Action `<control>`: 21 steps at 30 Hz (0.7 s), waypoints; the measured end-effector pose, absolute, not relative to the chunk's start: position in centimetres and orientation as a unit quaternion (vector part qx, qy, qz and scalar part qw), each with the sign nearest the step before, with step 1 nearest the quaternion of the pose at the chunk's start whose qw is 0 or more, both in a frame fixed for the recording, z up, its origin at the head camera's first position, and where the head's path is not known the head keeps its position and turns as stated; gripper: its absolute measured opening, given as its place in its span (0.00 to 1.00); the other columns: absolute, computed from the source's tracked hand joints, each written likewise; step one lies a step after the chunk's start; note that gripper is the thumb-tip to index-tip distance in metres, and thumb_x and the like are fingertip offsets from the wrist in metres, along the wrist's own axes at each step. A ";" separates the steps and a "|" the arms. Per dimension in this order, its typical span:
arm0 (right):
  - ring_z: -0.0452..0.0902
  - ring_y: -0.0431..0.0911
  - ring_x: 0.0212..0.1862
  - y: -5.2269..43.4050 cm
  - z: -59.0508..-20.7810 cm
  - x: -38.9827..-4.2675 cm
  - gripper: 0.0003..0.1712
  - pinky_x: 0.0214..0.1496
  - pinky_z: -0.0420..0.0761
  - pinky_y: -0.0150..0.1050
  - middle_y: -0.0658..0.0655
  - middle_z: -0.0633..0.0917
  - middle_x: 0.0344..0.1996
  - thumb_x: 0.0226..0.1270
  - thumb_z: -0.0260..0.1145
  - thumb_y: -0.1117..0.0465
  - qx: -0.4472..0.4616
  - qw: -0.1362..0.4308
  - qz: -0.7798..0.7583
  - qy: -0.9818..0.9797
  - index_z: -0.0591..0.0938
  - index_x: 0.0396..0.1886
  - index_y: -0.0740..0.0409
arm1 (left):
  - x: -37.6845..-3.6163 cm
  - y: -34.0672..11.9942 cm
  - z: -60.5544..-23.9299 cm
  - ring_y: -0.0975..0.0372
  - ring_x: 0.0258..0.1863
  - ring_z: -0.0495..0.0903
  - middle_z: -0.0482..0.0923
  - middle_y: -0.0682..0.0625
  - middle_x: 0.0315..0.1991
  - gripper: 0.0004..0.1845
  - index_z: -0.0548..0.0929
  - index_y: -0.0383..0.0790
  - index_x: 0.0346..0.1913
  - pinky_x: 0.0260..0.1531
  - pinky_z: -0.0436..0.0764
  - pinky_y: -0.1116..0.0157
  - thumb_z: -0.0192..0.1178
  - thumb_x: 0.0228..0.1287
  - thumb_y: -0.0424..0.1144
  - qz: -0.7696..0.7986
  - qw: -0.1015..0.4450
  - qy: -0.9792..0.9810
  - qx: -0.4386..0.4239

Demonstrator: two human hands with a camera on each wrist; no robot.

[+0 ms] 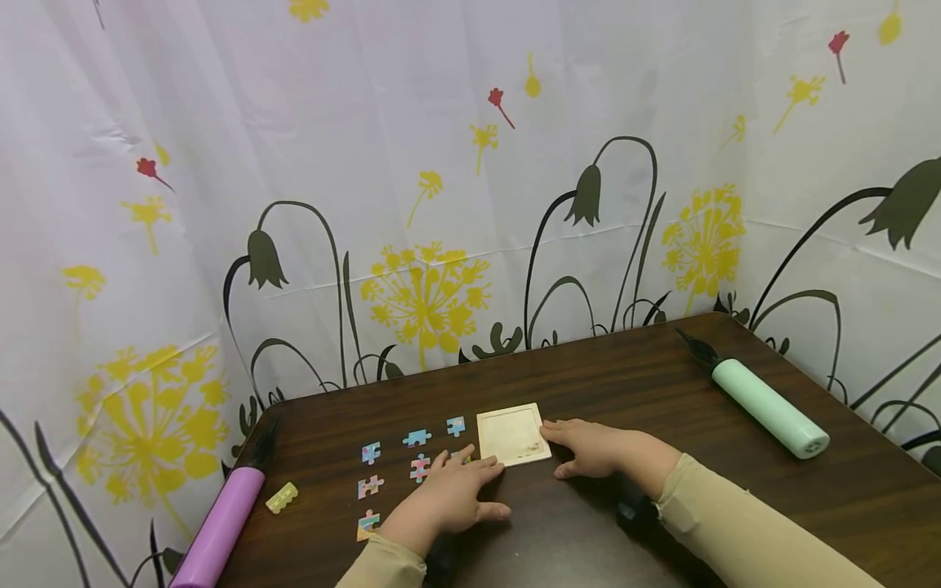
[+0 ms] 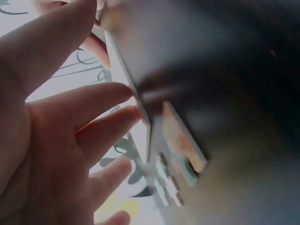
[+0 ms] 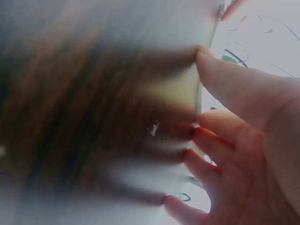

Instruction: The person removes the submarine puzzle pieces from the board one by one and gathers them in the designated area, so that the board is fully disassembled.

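A square, pale wooden puzzle tray [image 1: 513, 437] with a raised rim lies flat on the dark table. My left hand [image 1: 452, 494] is at its lower left corner, fingers extended and thumb apart; in the left wrist view two fingertips meet the tray's edge [image 2: 123, 70]. On the other side, my right hand [image 1: 594, 447] has its fingertips at the tray's right edge, thumb down by the tabletop. Several jigsaw pieces, among them a blue one [image 1: 416, 438] and a pink one [image 1: 420, 467], lie left of the tray. Another piece is partly hidden under my left fingers.
A purple hand pump [image 1: 224, 527] lies along the table's left side, near a small yellow block [image 1: 282, 498] with a bumpy edge. At the right lies a mint green hand pump [image 1: 768, 406] with a black nozzle. A flower-printed curtain [image 1: 441, 204] hangs behind the table.
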State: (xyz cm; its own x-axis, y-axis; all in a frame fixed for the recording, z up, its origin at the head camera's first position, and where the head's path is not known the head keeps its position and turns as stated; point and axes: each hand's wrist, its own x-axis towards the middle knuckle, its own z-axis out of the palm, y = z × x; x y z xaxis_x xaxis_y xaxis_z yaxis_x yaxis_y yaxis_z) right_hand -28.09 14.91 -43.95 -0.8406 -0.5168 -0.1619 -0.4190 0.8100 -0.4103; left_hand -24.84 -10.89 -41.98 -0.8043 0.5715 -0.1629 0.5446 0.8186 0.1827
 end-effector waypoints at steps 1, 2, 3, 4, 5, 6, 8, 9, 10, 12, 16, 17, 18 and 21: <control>0.55 0.56 0.74 14.9 -43.9 -28.0 0.42 0.70 0.58 0.52 0.58 0.63 0.73 0.64 0.71 0.51 -0.247 0.136 -0.180 0.942 0.66 0.74 0.58 | -24.6 -10.9 -41.9 0.46 0.72 0.56 0.70 0.53 0.68 0.37 0.75 0.48 0.68 0.66 0.51 0.40 0.63 0.59 0.63 0.061 0.108 0.948 0.293; 0.55 0.55 0.74 14.9 -43.9 -27.8 0.43 0.70 0.58 0.52 0.57 0.63 0.74 0.63 0.71 0.51 -0.246 0.139 -0.178 0.943 0.66 0.74 0.58 | -24.4 -10.9 -41.9 0.46 0.72 0.56 0.70 0.54 0.68 0.37 0.75 0.48 0.68 0.66 0.50 0.40 0.63 0.59 0.63 0.059 0.111 0.948 0.292; 0.54 0.55 0.74 14.9 -43.9 -27.6 0.43 0.70 0.58 0.53 0.57 0.63 0.74 0.63 0.72 0.50 -0.244 0.142 -0.175 0.943 0.65 0.74 0.57 | -24.2 -10.9 -41.9 0.46 0.72 0.56 0.70 0.55 0.68 0.37 0.75 0.49 0.68 0.66 0.50 0.39 0.63 0.59 0.63 0.058 0.114 0.948 0.293; 0.54 0.55 0.74 14.9 -43.9 -27.4 0.44 0.70 0.58 0.53 0.57 0.63 0.74 0.63 0.72 0.50 -0.244 0.145 -0.173 0.943 0.65 0.74 0.57 | -24.0 -10.9 -42.0 0.46 0.72 0.57 0.70 0.55 0.68 0.38 0.75 0.49 0.68 0.66 0.50 0.39 0.63 0.59 0.63 0.058 0.116 0.947 0.293; 0.54 0.55 0.74 14.9 -43.8 -27.2 0.44 0.70 0.58 0.54 0.57 0.63 0.74 0.63 0.72 0.49 -0.245 0.146 -0.171 0.943 0.65 0.75 0.57 | -23.7 -11.0 -42.0 0.47 0.72 0.56 0.69 0.56 0.69 0.38 0.74 0.50 0.69 0.66 0.50 0.39 0.63 0.58 0.64 0.057 0.118 0.947 0.293; 0.53 0.55 0.74 14.9 -43.8 -27.0 0.44 0.70 0.58 0.54 0.57 0.63 0.74 0.63 0.72 0.49 -0.248 0.147 -0.169 0.942 0.65 0.75 0.57 | -23.5 -11.1 -42.0 0.47 0.72 0.56 0.68 0.56 0.69 0.38 0.74 0.50 0.69 0.65 0.50 0.38 0.64 0.58 0.64 0.055 0.119 0.947 0.294; 0.52 0.56 0.75 15.1 -43.8 -26.7 0.45 0.70 0.58 0.56 0.59 0.62 0.74 0.63 0.71 0.47 -0.253 0.146 -0.161 0.943 0.65 0.75 0.56 | -23.1 -11.2 -42.1 0.47 0.72 0.57 0.68 0.56 0.70 0.40 0.74 0.50 0.70 0.65 0.50 0.38 0.65 0.56 0.64 0.052 0.120 0.946 0.296; 0.51 0.57 0.75 15.2 -43.7 -26.5 0.45 0.70 0.57 0.56 0.59 0.61 0.74 0.63 0.71 0.47 -0.255 0.146 -0.158 0.943 0.65 0.75 0.56 | -22.9 -11.2 -42.1 0.47 0.72 0.57 0.67 0.56 0.70 0.40 0.73 0.50 0.70 0.65 0.51 0.38 0.65 0.56 0.64 0.050 0.119 0.946 0.298; 0.50 0.57 0.75 15.3 -43.7 -26.4 0.45 0.70 0.57 0.57 0.60 0.61 0.74 0.63 0.71 0.46 -0.258 0.143 -0.155 0.943 0.64 0.75 0.56 | -22.8 -11.3 -42.1 0.47 0.72 0.57 0.67 0.56 0.70 0.41 0.73 0.51 0.70 0.65 0.51 0.38 0.65 0.55 0.65 0.048 0.118 0.946 0.299; 0.48 0.59 0.75 15.8 -43.6 -26.1 0.46 0.70 0.56 0.58 0.61 0.58 0.75 0.63 0.69 0.44 -0.260 0.133 -0.154 0.944 0.63 0.76 0.56 | -22.6 -11.3 -42.1 0.47 0.72 0.57 0.66 0.56 0.71 0.41 0.73 0.51 0.70 0.65 0.52 0.38 0.65 0.55 0.65 0.048 0.116 0.944 0.304; 0.46 0.65 0.75 16.7 -43.0 -26.0 0.48 0.68 0.54 0.64 0.66 0.55 0.75 0.66 0.65 0.39 -0.284 0.072 -0.159 0.943 0.60 0.76 0.59 | -22.7 -11.8 -41.7 0.46 0.72 0.56 0.64 0.51 0.72 0.41 0.70 0.49 0.72 0.64 0.52 0.37 0.63 0.58 0.64 0.069 0.084 0.945 0.310; 0.45 0.65 0.75 17.0 -42.8 -26.1 0.48 0.68 0.53 0.65 0.66 0.55 0.75 0.66 0.63 0.37 -0.291 0.048 -0.157 0.943 0.60 0.77 0.58 | -22.8 -12.0 -41.6 0.45 0.73 0.55 0.62 0.50 0.73 0.41 0.69 0.49 0.72 0.64 0.51 0.36 0.62 0.60 0.63 0.076 0.068 0.945 0.310; 0.45 0.65 0.75 17.2 -42.5 -26.2 0.48 0.68 0.52 0.66 0.66 0.55 0.75 0.66 0.61 0.35 -0.295 0.022 -0.152 0.943 0.59 0.77 0.57 | -23.1 -12.3 -41.4 0.45 0.73 0.55 0.61 0.49 0.74 0.40 0.68 0.49 0.73 0.64 0.50 0.36 0.62 0.61 0.63 0.081 0.048 0.946 0.310; 0.44 0.63 0.75 18.0 -41.6 -26.9 0.49 0.68 0.47 0.68 0.64 0.55 0.76 0.66 0.54 0.29 -0.295 -0.063 -0.122 0.946 0.59 0.78 0.51 | -24.0 -13.2 -41.0 0.46 0.75 0.49 0.55 0.49 0.76 0.41 0.63 0.50 0.76 0.65 0.47 0.36 0.59 0.64 0.63 0.076 -0.016 0.948 0.308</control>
